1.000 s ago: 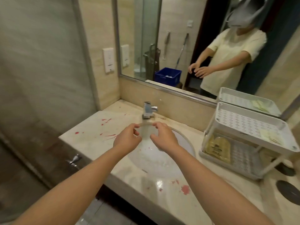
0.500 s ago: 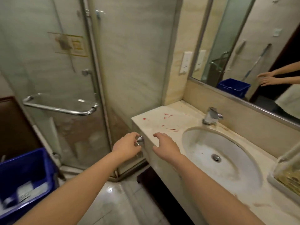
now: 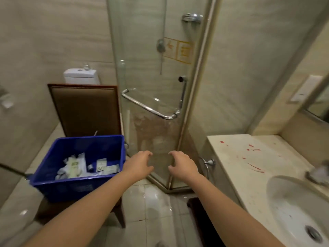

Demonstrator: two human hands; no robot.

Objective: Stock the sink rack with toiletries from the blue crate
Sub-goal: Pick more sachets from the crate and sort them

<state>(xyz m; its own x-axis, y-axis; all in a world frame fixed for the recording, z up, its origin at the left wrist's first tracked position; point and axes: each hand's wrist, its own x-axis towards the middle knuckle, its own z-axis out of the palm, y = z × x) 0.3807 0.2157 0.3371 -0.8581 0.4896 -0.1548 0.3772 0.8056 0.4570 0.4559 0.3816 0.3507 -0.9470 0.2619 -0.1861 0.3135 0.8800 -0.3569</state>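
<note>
left hand (image 3: 138,164): empty, fingers loosely curled and spread, grips nothing; hangs in the air in front of the glass shower door (image 3: 151,68).
right hand (image 3: 183,165): empty too, same loose curl, nothing pinched; beside the left hand with a clear gap between them.
blue crate (image 3: 71,188): just left of the left hand, sitting on the seat of a brown chair (image 3: 83,109); its right wall lies by the left wrist, contact cannot be told.
toiletries (image 3: 76,166): loose heap on the crate floor, left of the left hand's fingers and lower; pale sachets, small flat boxes, one dark tube end; blurred, no count possible.
sink rack: not in view, so how full it is cannot be read here.
worktop (image 3: 236,157): right of the right hand, well apart; red marks on it, sink basin (image 3: 292,207) at its near end.
stage: judged as the fetch leg; both hands free and nearest the crate, no item picked.
done: cannot tell with the rack out of frame.
left: plenty, judging by the crate; many items lie in it, each to be picked and carried to the rack.
next: probably the left hand drops into the crate for a sachet or box; a guess only.
</note>
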